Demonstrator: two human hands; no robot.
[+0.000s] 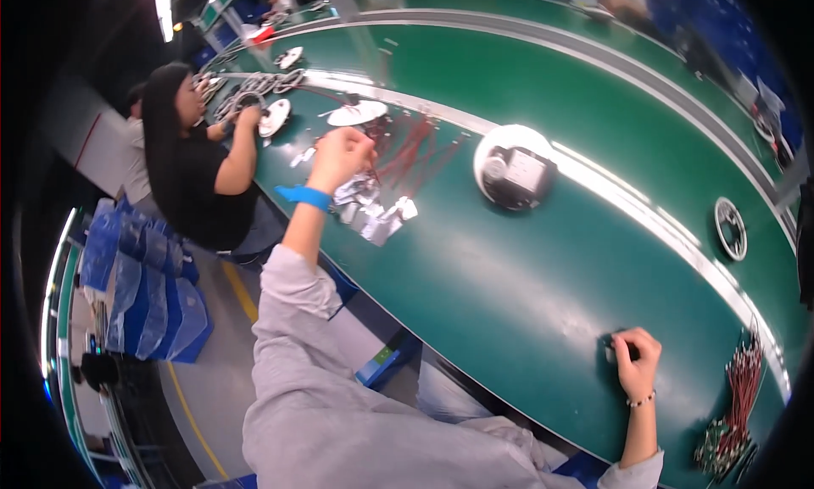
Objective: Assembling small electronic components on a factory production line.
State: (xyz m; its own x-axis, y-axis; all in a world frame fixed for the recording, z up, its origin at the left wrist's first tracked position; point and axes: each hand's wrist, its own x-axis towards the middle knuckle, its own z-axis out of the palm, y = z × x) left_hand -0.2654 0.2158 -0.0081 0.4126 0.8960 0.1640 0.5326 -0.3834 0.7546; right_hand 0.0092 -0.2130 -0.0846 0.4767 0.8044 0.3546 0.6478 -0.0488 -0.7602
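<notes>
My left hand (343, 160), with a blue band at the wrist, is raised over the left part of the green table, its fingers closed. What it may hold is hidden. Beside it lie dark red wires (411, 154) and several crumpled silvery packets (377, 218). Low on the right, my right hand (638, 358) is closed close to the tabletop, thumb against the fingers. A small dark bit shows at its fingertips, too small to name. A round white lamp-like unit (513, 171) with a black housing and pale label sits between the hands, touched by neither.
To the left, a co-worker (199, 150) in black handles a white disc (274, 118) with cables. Another white disc (358, 113) lies behind my left hand. A wire bundle (742, 387) lies at the right end, a ring-shaped part (729, 228) beyond the metal rail (627, 171). Blue bins (153, 294) stand left.
</notes>
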